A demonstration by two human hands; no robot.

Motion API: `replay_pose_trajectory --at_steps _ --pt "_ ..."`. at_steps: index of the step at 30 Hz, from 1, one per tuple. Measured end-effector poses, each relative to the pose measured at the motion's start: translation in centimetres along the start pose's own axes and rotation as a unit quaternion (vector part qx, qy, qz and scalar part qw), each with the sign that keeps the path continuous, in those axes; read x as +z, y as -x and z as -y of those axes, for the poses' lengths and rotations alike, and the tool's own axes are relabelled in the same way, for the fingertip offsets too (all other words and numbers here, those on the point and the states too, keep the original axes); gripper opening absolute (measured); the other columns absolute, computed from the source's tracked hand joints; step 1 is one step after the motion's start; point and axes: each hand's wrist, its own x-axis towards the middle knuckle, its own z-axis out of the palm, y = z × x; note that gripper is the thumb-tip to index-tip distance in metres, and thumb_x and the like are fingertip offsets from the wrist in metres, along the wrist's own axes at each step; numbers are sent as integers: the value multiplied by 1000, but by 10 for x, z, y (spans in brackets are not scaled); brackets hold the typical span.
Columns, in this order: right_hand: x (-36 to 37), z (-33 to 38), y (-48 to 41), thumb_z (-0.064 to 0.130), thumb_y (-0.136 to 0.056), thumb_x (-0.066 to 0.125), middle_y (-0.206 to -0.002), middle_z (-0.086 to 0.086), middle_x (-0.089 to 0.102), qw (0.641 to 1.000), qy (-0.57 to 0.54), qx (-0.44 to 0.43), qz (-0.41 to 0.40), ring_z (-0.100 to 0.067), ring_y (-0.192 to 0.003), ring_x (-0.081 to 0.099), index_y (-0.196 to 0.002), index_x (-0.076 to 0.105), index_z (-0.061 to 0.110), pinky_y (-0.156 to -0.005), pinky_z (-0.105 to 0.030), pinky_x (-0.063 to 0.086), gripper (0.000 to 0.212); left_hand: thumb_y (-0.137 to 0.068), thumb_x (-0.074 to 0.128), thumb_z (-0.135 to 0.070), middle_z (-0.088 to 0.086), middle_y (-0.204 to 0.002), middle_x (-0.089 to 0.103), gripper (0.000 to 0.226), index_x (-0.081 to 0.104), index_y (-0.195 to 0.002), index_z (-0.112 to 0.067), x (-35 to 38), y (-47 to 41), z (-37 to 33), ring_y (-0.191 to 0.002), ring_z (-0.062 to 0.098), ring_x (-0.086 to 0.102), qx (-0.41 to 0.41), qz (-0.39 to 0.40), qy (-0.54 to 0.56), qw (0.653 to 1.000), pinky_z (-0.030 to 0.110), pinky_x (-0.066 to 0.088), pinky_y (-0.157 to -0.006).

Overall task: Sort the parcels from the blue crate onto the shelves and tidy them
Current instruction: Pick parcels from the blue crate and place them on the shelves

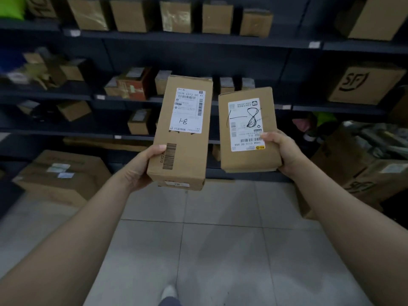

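Note:
I hold two brown cardboard parcels up in front of dark shelves. My left hand [141,166] grips the lower left edge of a tall narrow parcel [183,151]; its white label carries a handwritten "1-8", upside down. My right hand [280,151] grips the lower right edge of a flatter parcel [245,160], whose white label has a large scrawled "1-8". The two parcels are side by side, a small gap apart. No blue crate is in view.
The dark metal shelves [198,38] hold rows of small brown boxes on several levels. A large SF box [364,85] stands at the right, more big cartons [61,175] rest on the floor at left and right. Pale floor tiles [220,250] lie below my arms.

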Motion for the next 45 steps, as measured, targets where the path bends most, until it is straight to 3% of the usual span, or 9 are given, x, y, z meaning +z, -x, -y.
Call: replay_pose_trajectory --at_steps 6,11,15,20,24,30,33,36,45 --pt "32 -5 -47 32 -58 77 -107 -7 73 999 17 11 27 -33 -105 66 -111 65 23 -92 -54 52 56 -52 76 -36 5 -99 72 55 68 -103 -16 -38 -30 -11 -84 17 70 -6 -34 31 999 37 48 -82" --pt "61 -13 -87 30 -61 76 -107 -7 73 1000 18 16 11 -32 -103 67 -114 62 20 -89 -50 54 55 -34 90 -44 6 -104 71 84 65 -109 -16 -88 -64 -28 -88 18 69 -21 -35 22 999 35 53 -80" --pt "81 -25 -117 28 -64 75 -108 -8 73 999 -3 33 -10 -30 -98 69 -114 63 19 -81 -44 55 52 -57 80 -40 5 -102 72 59 65 -108 -17 -124 -94 -39 -88 18 69 -43 -40 23 998 32 56 -77" --pt "95 -48 -143 27 -56 78 -106 -8 74 997 -14 70 -34 -31 -98 69 -117 64 17 -84 -46 56 63 -43 87 -45 6 -101 72 75 65 -109 -18 -153 -128 -34 -86 19 69 -83 -41 1 996 37 51 -79" --pt "97 -62 -163 22 -65 74 -105 -8 74 995 -6 92 -43 -25 -87 71 -122 61 16 -70 -35 57 59 -73 65 -33 3 -92 73 33 65 -103 -19 -159 -152 -20 -77 16 69 -117 -55 1 992 36 49 -77" --pt "90 -72 -201 18 -76 72 -100 -5 75 991 14 127 -37 -22 -81 72 -124 58 17 -63 -32 56 50 -76 65 -32 6 -94 73 31 65 -103 -17 -159 -188 1 -79 19 68 -176 -77 14 981 36 50 -81" --pt "80 -73 -221 24 -64 75 -99 -5 75 990 35 136 -33 -22 -80 72 -126 57 17 -61 -31 56 64 -73 61 -36 6 -89 73 33 64 -100 -16 -156 -207 13 -74 19 68 -200 -88 7 976 35 50 -77" --pt "68 -71 -241 22 -66 75 -99 -6 75 989 46 140 -28 -21 -77 72 -123 59 16 -59 -30 56 60 -68 64 -38 7 -86 73 36 65 -96 -15 -151 -226 22 -69 18 68 -218 -96 0 971 34 50 -76" --pt "43 -79 -288 17 -73 73 -102 -9 74 985 59 160 -11 -26 -83 71 -123 58 15 -63 -33 56 52 -56 75 -43 9 -95 72 51 67 -99 -15 -135 -270 40 -78 22 67 -232 -89 2 969 36 51 -78"
